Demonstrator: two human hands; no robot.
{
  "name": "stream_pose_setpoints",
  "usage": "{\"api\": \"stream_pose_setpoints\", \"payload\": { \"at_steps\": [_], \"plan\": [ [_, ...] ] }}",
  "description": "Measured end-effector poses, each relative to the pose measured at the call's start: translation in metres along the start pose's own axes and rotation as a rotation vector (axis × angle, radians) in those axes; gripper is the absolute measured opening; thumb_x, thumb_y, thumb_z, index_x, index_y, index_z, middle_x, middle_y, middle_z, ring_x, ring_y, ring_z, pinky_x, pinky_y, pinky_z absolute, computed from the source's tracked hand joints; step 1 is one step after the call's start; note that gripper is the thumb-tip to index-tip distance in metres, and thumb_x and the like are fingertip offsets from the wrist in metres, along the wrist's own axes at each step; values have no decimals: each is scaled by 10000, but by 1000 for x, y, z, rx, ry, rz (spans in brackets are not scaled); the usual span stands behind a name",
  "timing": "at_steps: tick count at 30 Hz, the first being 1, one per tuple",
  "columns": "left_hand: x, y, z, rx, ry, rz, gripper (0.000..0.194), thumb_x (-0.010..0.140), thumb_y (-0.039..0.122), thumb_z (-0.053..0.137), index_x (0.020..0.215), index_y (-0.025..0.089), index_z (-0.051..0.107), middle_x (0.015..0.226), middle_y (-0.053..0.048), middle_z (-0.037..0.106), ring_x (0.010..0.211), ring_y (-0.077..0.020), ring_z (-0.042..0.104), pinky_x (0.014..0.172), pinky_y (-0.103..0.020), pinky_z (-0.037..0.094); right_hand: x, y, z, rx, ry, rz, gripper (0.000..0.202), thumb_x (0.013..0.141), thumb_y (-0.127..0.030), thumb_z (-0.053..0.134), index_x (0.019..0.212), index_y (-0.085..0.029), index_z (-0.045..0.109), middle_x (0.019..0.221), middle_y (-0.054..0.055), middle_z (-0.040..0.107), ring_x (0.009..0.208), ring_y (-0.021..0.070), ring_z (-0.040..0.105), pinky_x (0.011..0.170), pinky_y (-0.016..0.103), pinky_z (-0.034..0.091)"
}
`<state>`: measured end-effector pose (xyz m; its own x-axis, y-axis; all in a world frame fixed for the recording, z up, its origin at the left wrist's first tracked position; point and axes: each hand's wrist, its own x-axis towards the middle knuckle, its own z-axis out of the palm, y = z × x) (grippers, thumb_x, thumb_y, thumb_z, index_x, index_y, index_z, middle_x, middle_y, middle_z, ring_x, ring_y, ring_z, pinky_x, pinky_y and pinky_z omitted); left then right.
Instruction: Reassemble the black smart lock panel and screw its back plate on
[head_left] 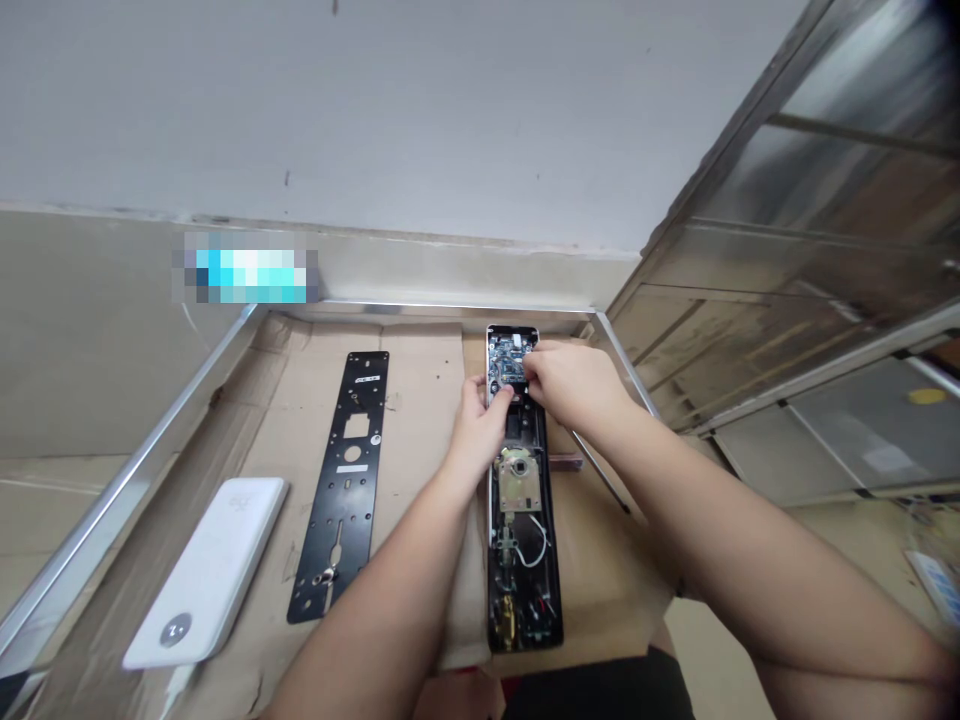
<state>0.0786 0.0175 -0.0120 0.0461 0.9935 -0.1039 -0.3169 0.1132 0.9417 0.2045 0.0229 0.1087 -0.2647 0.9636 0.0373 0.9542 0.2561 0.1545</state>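
A long black door lock housing [553, 560] lies open side up on the cardboard. A circuit board [504, 360] fills its far end, a metal lock plate [519, 482] its middle, and a white wire loops lower down. My left hand [484, 420] grips the housing's left edge, its thumb over the rim near the board. My right hand [574, 380] is closed in a pinch at the board's right side; whatever its fingertips hold is hidden. To the left lies a flat black mounting plate [341, 500] with holes and small white labels.
A white power bank [210, 570] with a cable rests at the left on the cardboard [420, 400]. A metal frame [120, 480] edges the table. Behind stands a wall, with a blurred-out bright item [251, 272] before it. Glossy panels [810, 230] stand at the right.
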Motion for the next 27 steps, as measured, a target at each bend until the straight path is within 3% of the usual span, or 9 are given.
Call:
{"api": "stream_pose_setpoints", "payload": {
  "at_steps": [12, 20, 27],
  "plan": [
    [-2, 1, 0, 63, 24, 30, 414, 856, 384, 690, 1168, 199, 492, 1007, -71, 752, 925, -221, 727, 830, -344, 551, 0, -1, 10, -29, 48, -27, 80, 884, -217, 563, 892, -221, 643, 895, 51, 738, 795, 228, 695, 539, 309, 188],
    [-10, 8, -3, 248, 20, 70, 590, 747, 334, 822, 1219, 213, 489, 1093, -99, 742, 964, -238, 723, 863, -359, 549, -3, -7, 6, -86, 72, -40, 265, 855, -135, 548, 1105, -222, 533, 900, 69, 744, 750, 249, 705, 535, 318, 180],
    [-12, 9, -7, 315, -24, 118, 710, 671, 354, 889, 1235, 227, 477, 1139, -111, 730, 1023, -276, 714, 885, -387, 543, -6, -14, 2, -54, 49, -69, 141, 915, -139, 516, 1036, -200, 555, 879, 76, 738, 730, 235, 693, 542, 326, 202]
  ]
}}
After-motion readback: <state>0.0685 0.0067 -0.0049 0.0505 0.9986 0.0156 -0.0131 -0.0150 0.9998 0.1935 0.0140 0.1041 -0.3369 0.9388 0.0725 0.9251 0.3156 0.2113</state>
